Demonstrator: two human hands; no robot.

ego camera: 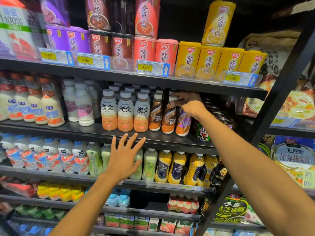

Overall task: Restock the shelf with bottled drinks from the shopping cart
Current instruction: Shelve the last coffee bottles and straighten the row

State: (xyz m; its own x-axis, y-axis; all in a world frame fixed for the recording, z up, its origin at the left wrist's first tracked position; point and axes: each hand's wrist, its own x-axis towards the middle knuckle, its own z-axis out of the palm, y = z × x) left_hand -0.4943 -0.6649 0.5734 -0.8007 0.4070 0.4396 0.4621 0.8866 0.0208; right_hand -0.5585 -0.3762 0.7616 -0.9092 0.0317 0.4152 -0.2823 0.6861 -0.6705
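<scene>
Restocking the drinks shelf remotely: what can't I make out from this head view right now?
- Shopping cart: outside the frame.
- Nescafe bottle cap: covered by the right hand; grip unclear.
- Bottles behind the latte bottles: hidden in shadow.
- Left-edge bottles: blurred, labels unreadable.
- Left hand: open, covers green bottles.

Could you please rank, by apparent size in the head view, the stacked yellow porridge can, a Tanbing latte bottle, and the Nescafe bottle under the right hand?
1. Yellow porridge can, largest.
2. Tanbing latte bottle and Nescafe bottle: alike, not ranked.
</scene>
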